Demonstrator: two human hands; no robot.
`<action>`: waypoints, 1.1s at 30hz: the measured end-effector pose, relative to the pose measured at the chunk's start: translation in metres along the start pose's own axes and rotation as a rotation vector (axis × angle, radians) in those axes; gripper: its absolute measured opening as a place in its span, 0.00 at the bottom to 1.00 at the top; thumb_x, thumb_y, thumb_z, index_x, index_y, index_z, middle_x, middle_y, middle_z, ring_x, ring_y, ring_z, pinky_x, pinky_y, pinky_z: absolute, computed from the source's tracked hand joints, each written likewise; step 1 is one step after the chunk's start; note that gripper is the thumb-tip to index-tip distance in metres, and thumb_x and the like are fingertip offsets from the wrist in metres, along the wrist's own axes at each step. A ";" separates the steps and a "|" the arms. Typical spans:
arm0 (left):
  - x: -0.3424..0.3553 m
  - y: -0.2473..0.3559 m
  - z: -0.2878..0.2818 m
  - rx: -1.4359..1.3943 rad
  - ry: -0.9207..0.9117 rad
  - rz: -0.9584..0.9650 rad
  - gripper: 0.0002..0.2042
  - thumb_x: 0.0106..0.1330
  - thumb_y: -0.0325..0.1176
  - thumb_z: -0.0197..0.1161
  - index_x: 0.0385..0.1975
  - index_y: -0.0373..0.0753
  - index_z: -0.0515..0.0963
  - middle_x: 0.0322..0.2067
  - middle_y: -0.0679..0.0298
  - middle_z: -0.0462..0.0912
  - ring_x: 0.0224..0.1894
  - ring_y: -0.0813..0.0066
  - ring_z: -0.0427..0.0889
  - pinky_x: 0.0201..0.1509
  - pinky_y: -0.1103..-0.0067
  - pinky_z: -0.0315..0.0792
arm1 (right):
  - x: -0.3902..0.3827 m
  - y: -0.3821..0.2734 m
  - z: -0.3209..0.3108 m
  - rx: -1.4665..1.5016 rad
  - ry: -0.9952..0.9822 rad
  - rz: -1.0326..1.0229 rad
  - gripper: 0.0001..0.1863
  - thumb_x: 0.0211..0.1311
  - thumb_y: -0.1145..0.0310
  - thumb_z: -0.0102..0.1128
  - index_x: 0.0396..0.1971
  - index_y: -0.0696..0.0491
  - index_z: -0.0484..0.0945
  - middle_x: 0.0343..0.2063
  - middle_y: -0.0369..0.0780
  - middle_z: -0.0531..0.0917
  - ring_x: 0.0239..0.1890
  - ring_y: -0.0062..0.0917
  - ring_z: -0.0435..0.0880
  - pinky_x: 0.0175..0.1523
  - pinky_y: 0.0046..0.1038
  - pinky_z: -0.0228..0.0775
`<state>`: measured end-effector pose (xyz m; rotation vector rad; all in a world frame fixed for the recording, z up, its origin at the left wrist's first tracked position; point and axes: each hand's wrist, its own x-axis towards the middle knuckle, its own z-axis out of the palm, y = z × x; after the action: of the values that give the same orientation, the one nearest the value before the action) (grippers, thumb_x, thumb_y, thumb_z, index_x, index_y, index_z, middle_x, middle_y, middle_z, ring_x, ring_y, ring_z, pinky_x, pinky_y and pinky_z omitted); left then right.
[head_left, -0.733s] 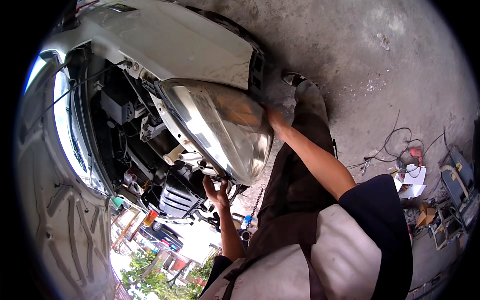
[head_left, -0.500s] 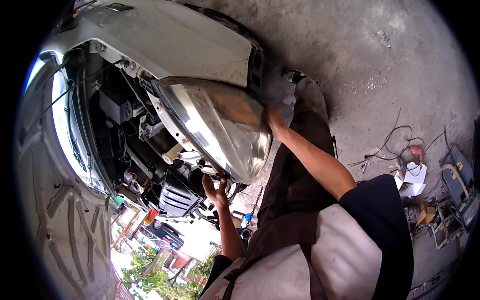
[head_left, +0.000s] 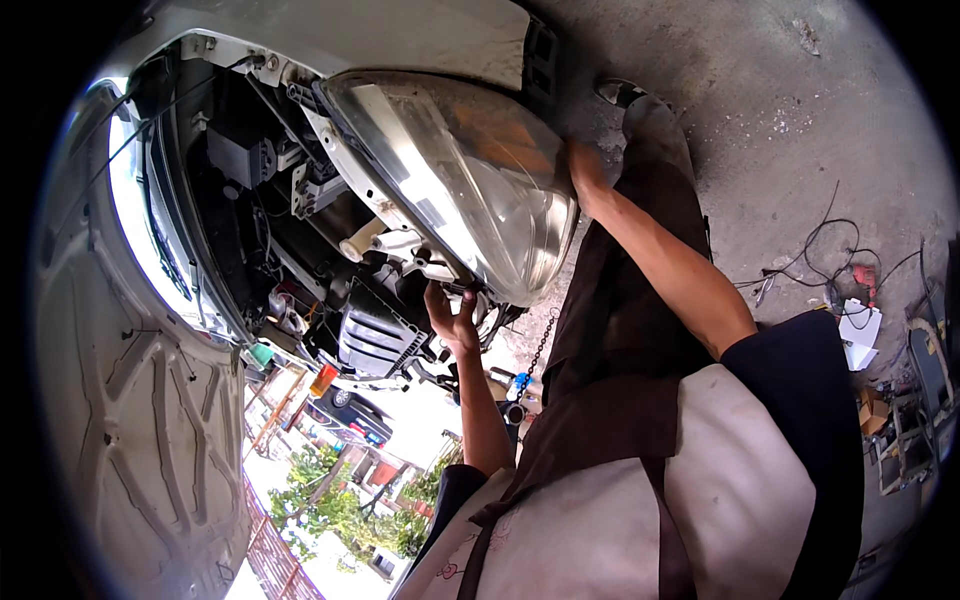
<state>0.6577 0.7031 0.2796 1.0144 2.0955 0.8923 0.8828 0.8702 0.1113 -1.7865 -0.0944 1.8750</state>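
Note:
A large clear car headlight [head_left: 470,190] with an orange section sits at the front corner of the car, alongside the pale fender [head_left: 400,40]. My right hand [head_left: 588,178] grips its outer edge, the fingertips partly hidden and blurred. At the opposite end, by the metal bracket and white plastic parts [head_left: 400,241], my left hand [head_left: 455,318] holds the headlight's inner edge from below, thumb and forefinger raised around it. The exact contact of the left fingertips is hard to make out.
The raised hood [head_left: 140,430] fills the left side, with the engine bay [head_left: 270,190] exposed beside it. A chain [head_left: 540,340] hangs near my leg. On the concrete floor at right lie black cables [head_left: 825,255], a white box [head_left: 860,335] and metal frames [head_left: 900,450].
My view has shifted, so the car and headlight appear higher and slightly to the right. Both hands keep their places on the headlight.

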 end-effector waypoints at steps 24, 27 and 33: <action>0.001 -0.004 -0.001 0.014 -0.010 0.043 0.35 0.58 0.35 0.75 0.62 0.28 0.65 0.56 0.55 0.73 0.58 0.65 0.72 0.65 0.72 0.63 | -0.004 -0.007 -0.002 0.044 -0.011 -0.050 0.34 0.69 0.49 0.39 0.46 0.70 0.77 0.48 0.60 0.80 0.52 0.45 0.79 0.55 0.40 0.65; 0.000 -0.001 0.001 0.011 -0.003 0.058 0.35 0.58 0.36 0.75 0.61 0.28 0.65 0.55 0.56 0.74 0.57 0.65 0.72 0.65 0.72 0.63 | -0.006 -0.013 -0.007 -0.007 -0.046 -0.049 0.34 0.67 0.49 0.40 0.46 0.71 0.76 0.48 0.61 0.80 0.53 0.46 0.78 0.55 0.41 0.64; -0.004 -0.002 0.003 0.027 0.017 0.051 0.37 0.56 0.37 0.76 0.62 0.27 0.64 0.57 0.54 0.73 0.60 0.63 0.71 0.67 0.71 0.60 | -0.017 -0.023 -0.006 0.021 -0.029 -0.025 0.34 0.66 0.48 0.46 0.44 0.70 0.78 0.44 0.56 0.82 0.49 0.40 0.80 0.52 0.38 0.65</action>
<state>0.6605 0.6999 0.2772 1.0819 2.1096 0.9024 0.8960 0.8808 0.1354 -1.7369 -0.1067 1.8776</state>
